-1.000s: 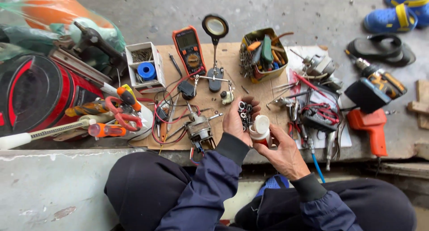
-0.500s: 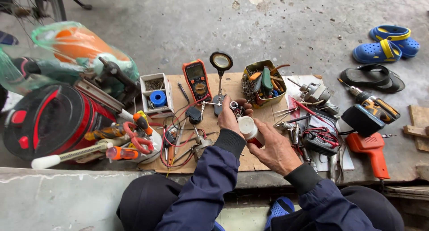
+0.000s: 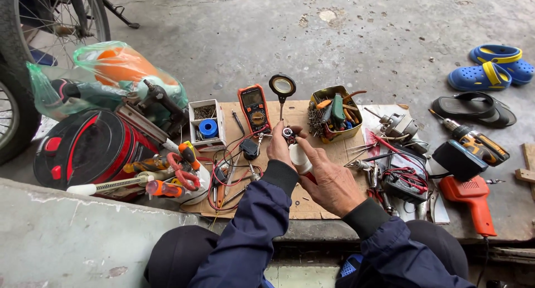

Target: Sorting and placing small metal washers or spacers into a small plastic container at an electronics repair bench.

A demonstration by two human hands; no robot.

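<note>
A small dark round part (image 3: 288, 134) is pinched in the fingertips of the left hand (image 3: 280, 146), above the middle of the cardboard sheet (image 3: 304, 207) that carries the tools. The right hand (image 3: 333, 183) is curled around a small white bottle (image 3: 300, 156), whose tip points up toward the part; whether tip and part touch cannot be told at this size. Compared with the frame one second earlier, both hands have risen toward the far edge of the cardboard, the bottle has turned from showing its round cap to lying slanted along the right palm, and the view has lifted to take in more of the concrete floor (image 3: 356, 37).

Just beyond the part a magnifier (image 3: 282, 86) stands on its thin stem, near the cardboard's far edge. An orange multimeter (image 3: 254, 108) lies left of it, its red and black leads trailing toward the near left corner. A yellow tin of screwdrivers and screws (image 3: 335, 113) sits at the far right. A white tray holding a blue tape roll (image 3: 207, 128) sits at the far left edge. Off the right edge lie an orange heat gun (image 3: 471, 194) and a cordless drill (image 3: 473, 143); a red-and-black drum (image 3: 89, 148) rests off the left edge. Blue sandals (image 3: 493, 69) lie well apart on the floor.
</note>
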